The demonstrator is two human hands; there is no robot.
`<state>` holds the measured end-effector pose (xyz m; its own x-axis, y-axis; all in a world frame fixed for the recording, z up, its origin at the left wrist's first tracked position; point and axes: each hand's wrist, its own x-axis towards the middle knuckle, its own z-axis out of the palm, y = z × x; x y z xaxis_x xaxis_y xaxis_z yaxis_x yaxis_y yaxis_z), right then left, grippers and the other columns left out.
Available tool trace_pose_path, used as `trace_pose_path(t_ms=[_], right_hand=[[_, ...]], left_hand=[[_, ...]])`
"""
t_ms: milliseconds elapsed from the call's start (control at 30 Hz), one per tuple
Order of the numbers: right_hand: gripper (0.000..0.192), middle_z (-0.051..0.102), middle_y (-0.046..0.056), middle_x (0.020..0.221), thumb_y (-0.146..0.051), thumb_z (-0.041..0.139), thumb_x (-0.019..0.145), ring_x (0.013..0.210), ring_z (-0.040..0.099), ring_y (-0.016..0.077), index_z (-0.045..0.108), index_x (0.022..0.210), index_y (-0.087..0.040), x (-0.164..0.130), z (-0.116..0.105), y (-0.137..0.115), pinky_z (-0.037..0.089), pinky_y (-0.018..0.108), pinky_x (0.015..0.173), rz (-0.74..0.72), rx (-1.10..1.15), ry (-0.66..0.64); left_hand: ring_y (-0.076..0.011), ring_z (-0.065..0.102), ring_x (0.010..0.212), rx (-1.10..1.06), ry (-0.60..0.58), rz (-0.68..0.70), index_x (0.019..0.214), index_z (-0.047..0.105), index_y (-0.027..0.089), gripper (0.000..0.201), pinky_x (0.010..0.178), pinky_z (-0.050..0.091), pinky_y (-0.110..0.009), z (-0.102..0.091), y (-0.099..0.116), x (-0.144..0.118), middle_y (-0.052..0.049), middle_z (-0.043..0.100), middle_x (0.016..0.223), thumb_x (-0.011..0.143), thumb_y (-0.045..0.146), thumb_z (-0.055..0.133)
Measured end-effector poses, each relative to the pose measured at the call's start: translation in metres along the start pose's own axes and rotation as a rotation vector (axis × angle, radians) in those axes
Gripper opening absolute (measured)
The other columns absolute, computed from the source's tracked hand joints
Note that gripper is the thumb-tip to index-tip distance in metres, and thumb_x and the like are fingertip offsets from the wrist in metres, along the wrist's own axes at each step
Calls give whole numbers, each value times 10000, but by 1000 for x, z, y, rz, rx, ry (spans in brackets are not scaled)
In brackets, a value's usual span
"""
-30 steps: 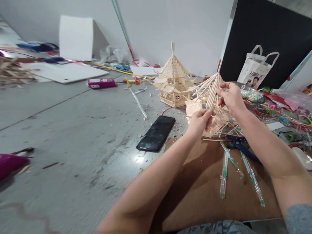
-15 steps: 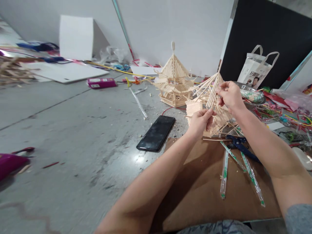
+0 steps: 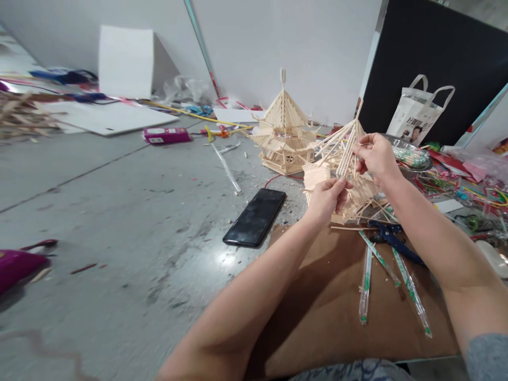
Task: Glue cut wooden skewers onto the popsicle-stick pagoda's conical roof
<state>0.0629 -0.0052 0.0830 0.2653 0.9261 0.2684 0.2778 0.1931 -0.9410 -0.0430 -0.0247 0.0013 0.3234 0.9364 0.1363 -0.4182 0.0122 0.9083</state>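
Note:
A pavilion model (image 3: 317, 177) made of thin wooden sticks stands in front of me, its pointed upper roof partly built from sloping sticks (image 3: 337, 138) that meet at a tall centre post. My left hand (image 3: 327, 198) is closed, thumb and fingers pinching the lower end of a roof stick. Higher up, near the peak, my right hand (image 3: 375, 154) pinches the same sloping row of sticks. My fingers hide the exact grip points. Behind and to the left stands a similar pavilion (image 3: 283, 127) with a filled-in pointed roof.
Blue-handled cutters (image 3: 391, 238) and green-printed plastic wrappers (image 3: 410, 288) lie on brown cardboard (image 3: 317, 317). A black phone (image 3: 255, 217) rests on the floor to the left. Beyond my right hand are a metal bowl (image 3: 424, 163) and a white bag (image 3: 415, 114).
Both hands keep nearly the same place and grip on the roof sticks. The whole view has shifted very slightly.

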Motion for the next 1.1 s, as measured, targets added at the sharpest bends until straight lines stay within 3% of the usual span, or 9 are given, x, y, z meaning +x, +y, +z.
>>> trace_pose_path(t_ms=[1100], right_hand=[[214,412,-102,469,-114,531,734,273,370,44,346,723,-222,7,3,9,265,208,300,-121,-90,69]], left_hand=[[-18,321,298,1,-8,-4,672,560,114,312,293,205,-163,-1,0,2,65,421,418,733,419,578]])
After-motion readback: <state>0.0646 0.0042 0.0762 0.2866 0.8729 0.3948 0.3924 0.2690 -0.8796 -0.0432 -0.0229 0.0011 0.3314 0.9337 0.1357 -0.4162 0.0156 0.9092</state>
